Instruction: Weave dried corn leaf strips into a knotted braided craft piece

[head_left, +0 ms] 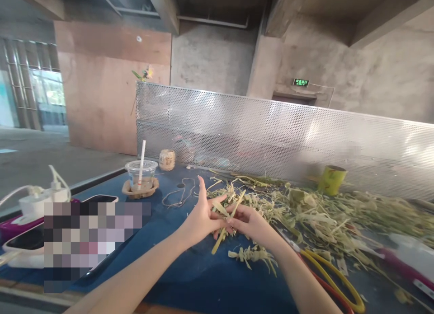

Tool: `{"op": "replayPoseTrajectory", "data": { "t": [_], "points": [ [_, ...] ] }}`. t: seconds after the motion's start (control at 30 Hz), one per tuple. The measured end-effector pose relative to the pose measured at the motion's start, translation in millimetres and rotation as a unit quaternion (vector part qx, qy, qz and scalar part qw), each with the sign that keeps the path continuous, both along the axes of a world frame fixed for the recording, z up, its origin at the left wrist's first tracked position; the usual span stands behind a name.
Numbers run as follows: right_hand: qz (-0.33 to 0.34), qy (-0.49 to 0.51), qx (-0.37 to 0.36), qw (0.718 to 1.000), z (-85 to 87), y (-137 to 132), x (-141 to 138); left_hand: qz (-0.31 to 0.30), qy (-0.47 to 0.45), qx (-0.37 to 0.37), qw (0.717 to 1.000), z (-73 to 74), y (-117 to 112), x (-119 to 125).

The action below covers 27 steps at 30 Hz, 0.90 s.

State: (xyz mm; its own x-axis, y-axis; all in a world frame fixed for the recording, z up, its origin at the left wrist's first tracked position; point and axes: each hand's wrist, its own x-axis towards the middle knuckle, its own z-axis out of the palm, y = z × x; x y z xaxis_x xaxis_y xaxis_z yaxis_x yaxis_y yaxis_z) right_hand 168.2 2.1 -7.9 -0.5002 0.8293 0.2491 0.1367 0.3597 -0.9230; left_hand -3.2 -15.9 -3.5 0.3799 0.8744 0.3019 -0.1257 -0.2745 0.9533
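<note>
Both my hands meet above a blue table (190, 278), working a pale green-yellow leaf strip (226, 219). My left hand (203, 217) has its index finger pointing up and its other fingers curled against the strip. My right hand (249, 223) pinches the strip from the right side. The strip's lower end hangs down toward the table. A small pile of cut leaf scraps (252, 255) lies just under my right wrist.
A large heap of leaf strips (325, 210) covers the table's right half. Yellow-handled scissors (335, 282) lie at the front right. A plastic cup with a straw (141, 175), a string loop (179, 194), a phone, a charger, a yellow-green cup (331, 179) and a perforated metal screen (271, 133) surround the work spot.
</note>
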Motion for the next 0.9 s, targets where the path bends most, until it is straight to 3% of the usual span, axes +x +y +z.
{"op": "replayPoseTrajectory", "data": {
  "t": [0.13, 0.3, 0.5, 0.6, 0.73, 0.9],
  "points": [
    [0.047, -0.015, -0.036, 0.998, -0.5, -3, -1, 0.012, 0.04, 0.016, 0.999, -3.0, 0, -1],
    [-0.026, 0.021, -0.049, 0.998, -2.6, 2, -1, 0.032, 0.094, 0.0, 0.995, -7.8, 2, -1],
    [-0.098, 0.041, -0.009, 0.994, -7.1, 8, -7, 0.164, 0.159, 0.088, 0.97, -0.9, -3, 0],
    [-0.135, 0.073, -0.024, 0.988, -8.9, 9, -9, 0.127, 0.169, 0.065, 0.975, 2.3, -8, 3],
    [-0.102, 0.125, -0.064, 0.985, -8.3, 9, -9, 0.052, 0.162, -0.016, 0.985, 2.6, -11, 5],
    [-0.078, 0.138, -0.097, 0.983, -6.8, 9, -8, 0.06, 0.164, 0.009, 0.985, 1.9, -9, 1]
  ]
}}
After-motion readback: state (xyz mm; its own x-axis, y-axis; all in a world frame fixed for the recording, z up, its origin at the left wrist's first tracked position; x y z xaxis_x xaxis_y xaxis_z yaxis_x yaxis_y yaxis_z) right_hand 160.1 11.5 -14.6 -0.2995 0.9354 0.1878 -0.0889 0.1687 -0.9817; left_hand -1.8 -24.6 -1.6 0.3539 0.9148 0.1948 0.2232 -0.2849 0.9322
